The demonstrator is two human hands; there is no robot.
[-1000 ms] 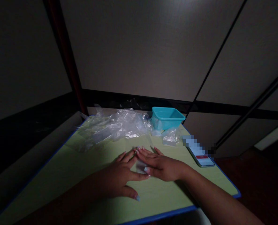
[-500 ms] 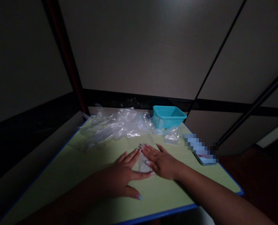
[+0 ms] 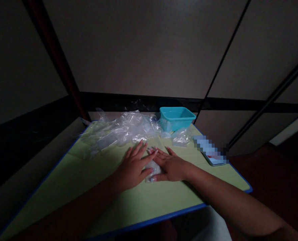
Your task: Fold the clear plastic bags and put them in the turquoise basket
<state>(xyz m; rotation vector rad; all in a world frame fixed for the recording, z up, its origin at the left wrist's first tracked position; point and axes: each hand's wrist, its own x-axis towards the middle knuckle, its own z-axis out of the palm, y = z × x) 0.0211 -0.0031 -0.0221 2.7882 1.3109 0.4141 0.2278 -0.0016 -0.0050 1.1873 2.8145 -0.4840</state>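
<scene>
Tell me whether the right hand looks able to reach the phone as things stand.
Probably yes: the phone lies on the table, beyond and to the right of the right hand, with only bare surface showing between them.

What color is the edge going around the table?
Blue: the table edge shows best along the front in the head view.

likely a dim room at home; small blue-edged table [image 3: 161, 197]; pale panelled wall [image 3: 143, 53]; reddish floor [image 3: 266, 180]

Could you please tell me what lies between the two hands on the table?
The head view shows a small, pale plastic packet between the left hand and the right hand, partly covered.
</scene>
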